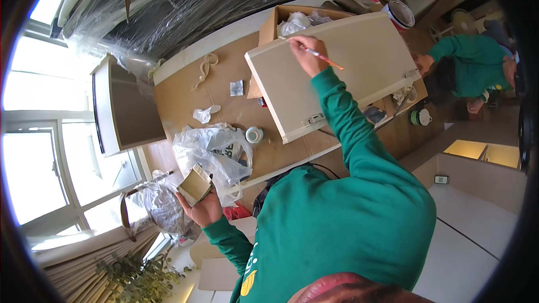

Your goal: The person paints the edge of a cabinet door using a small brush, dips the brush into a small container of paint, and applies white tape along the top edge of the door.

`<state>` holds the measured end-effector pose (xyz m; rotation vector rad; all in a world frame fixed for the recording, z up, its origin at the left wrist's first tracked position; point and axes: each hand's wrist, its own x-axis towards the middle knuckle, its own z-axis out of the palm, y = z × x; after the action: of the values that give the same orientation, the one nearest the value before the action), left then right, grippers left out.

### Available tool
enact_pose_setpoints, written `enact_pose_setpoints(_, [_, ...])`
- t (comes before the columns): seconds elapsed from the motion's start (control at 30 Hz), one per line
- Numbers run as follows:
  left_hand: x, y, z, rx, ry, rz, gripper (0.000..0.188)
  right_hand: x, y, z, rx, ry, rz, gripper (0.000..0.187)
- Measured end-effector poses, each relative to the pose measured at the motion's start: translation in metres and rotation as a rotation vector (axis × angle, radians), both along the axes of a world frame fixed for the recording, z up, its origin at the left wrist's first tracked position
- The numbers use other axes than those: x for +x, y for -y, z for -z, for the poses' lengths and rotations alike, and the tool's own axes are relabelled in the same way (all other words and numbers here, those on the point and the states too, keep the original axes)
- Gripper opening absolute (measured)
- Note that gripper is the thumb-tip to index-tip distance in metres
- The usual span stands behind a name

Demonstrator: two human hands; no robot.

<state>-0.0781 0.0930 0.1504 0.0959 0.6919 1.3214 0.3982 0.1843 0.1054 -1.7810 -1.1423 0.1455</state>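
Cardboard box (281,19): crumpled plastic (300,22) inside. My right hand (306,56) pinches a thin brush (323,58) over the cabinet door (337,73); left hand (199,205) grips a small paint-smeared container (195,185).

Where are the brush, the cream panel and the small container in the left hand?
brush (324,58), head view, on its handle beside the right hand.
panel (365,56), head view, on its bare cream face.
container (195,184), head view, on its tan side above the left hand.
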Motion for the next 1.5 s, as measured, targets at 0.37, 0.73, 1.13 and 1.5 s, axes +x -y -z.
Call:
enact_pose_setpoints(0.37, [0.019, 0.025, 0.022, -0.066, 0.092, 0.3, 0.05, -0.008, 0.218, -0.083, 0.419, -0.38, 0.265, 0.024])
enact_pose_setpoints(0.73, [0.079, 0.093, 0.129, -0.185, 0.071, 0.825, 0.051, -0.121, 0.497, -0.056, 0.238, -0.328, 0.691, 0.029])
enact_pose_setpoints(1.13, [0.145, 0.095, 0.216, -0.297, -0.174, 0.669, 0.061, -0.081, 0.587, -0.05, 0.247, -0.452, 0.376, 0.054])
enact_pose_setpoints(1.5, [0.075, 0.106, 0.132, -0.069, -0.241, 0.279, 0.047, 0.03, 0.483, -0.065, 0.315, -0.459, 0.15, 0.015])
